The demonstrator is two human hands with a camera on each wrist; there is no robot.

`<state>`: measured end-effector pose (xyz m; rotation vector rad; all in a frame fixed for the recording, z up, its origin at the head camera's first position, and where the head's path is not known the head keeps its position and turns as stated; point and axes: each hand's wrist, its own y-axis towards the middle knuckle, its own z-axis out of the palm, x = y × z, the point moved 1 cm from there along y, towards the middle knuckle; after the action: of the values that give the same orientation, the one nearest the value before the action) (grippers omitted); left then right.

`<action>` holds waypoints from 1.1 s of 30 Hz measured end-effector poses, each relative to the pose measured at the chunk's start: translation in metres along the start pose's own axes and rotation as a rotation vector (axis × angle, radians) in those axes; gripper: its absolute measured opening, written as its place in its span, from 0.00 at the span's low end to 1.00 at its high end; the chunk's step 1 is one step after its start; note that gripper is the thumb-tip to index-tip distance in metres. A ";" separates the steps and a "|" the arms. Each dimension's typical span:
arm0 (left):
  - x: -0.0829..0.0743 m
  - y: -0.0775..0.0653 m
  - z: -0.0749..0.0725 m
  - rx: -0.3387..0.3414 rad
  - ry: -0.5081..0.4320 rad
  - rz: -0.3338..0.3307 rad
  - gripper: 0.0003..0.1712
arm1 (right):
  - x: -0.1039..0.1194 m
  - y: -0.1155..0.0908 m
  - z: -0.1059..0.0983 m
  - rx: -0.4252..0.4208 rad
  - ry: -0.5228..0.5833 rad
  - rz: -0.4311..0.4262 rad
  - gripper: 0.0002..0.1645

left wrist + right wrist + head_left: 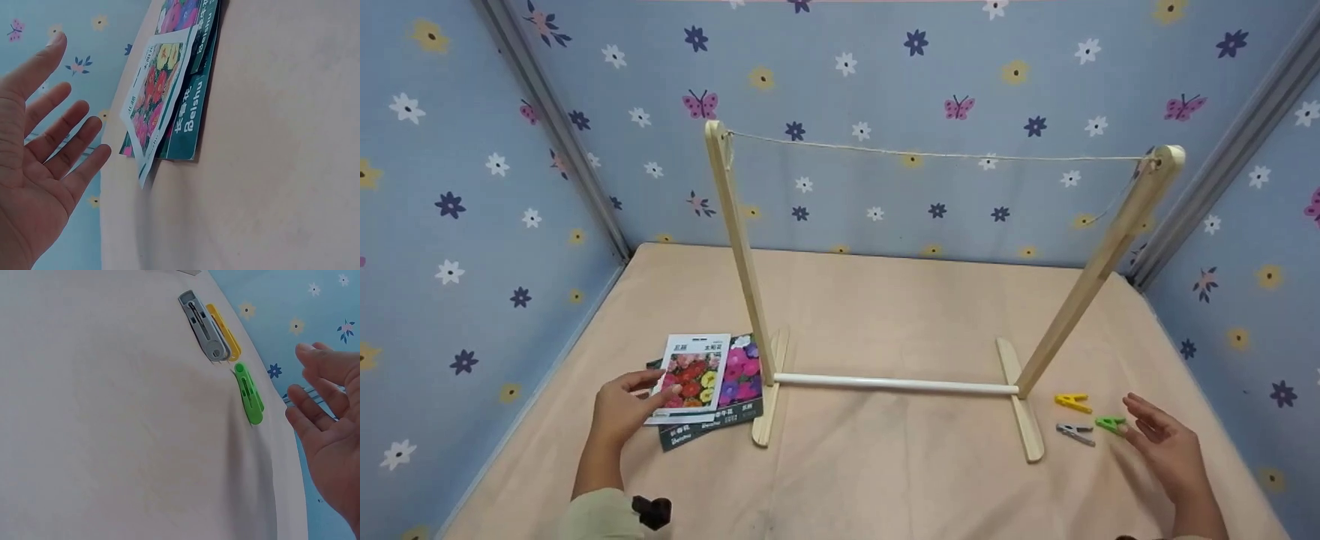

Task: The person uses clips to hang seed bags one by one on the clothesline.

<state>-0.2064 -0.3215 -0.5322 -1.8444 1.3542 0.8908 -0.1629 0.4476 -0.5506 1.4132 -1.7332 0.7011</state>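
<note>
On the left of the cloth lies a stack of flower seed packets. A white packet (705, 356) with red and yellow blooms rests on top of dark green ones (742, 410). My left hand (622, 412) hovers over the white packet's left edge; in the left wrist view its fingers are spread and clear of the packets. To the right are three clothespins: yellow (1071, 403), grey (1076, 433) and green (249, 395). My right hand (1174, 454) is beside the green one, fingers loosely bent, with nothing held.
Between the hands stands a wooden frame with two leaning posts (746, 270), flat feet (1030, 431) and a white crossbar (892, 384). A thin string (930, 155) runs between the post tops. Flowered blue walls (847, 97) enclose the table's back and sides.
</note>
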 end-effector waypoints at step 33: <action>0.031 0.012 0.007 -0.090 -0.247 -0.277 0.35 | -0.019 0.016 0.019 0.002 -0.139 0.239 0.39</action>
<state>-0.2116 -0.3344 -0.5631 -1.8613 0.8965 1.0051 -0.1813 0.4467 -0.5763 1.2941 -2.0332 0.7453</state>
